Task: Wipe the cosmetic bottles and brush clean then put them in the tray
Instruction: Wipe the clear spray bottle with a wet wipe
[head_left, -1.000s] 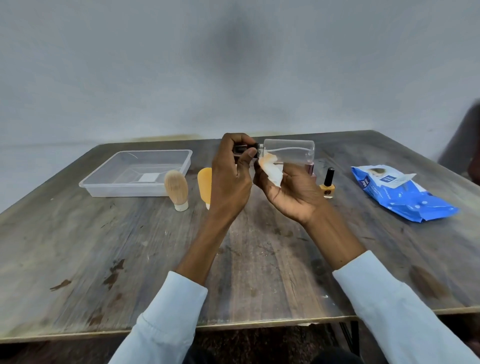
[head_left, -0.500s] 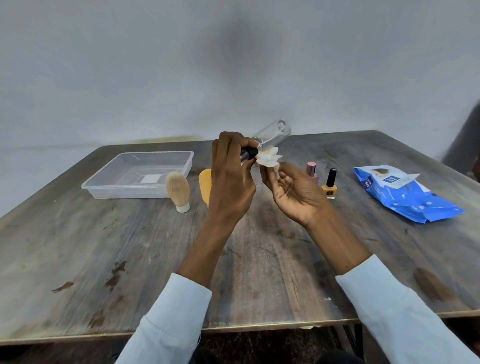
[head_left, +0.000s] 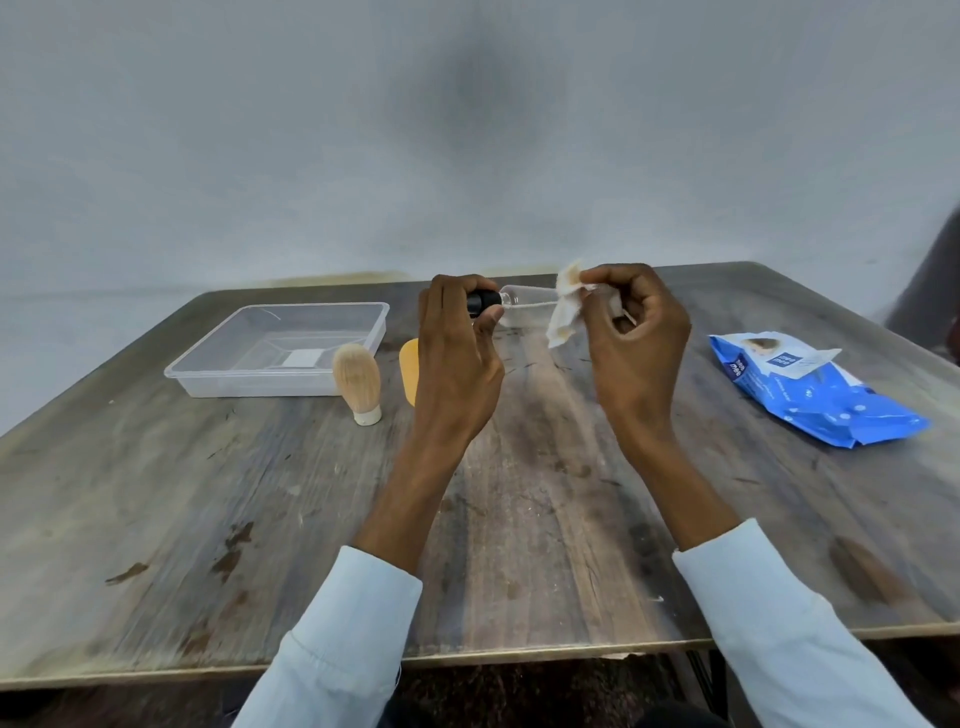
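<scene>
The left hand (head_left: 457, 358) still grips the clear, black-capped plastic bottle (head_left: 524, 307), now horizontal. The right hand (head_left: 636, 338), pinching the stained white wipe (head_left: 566, 310), has shifted toward the base; wiping appears incomplete.

Both arms wear pale blue long sleeves (head_left: 337, 649)

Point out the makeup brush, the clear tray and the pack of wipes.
makeup brush (head_left: 356, 375), head view, on the middle of its pale bristle head.
clear tray (head_left: 260, 385), head view, on its near wall.
pack of wipes (head_left: 831, 397), head view, on the blue wrapper's middle.
</scene>
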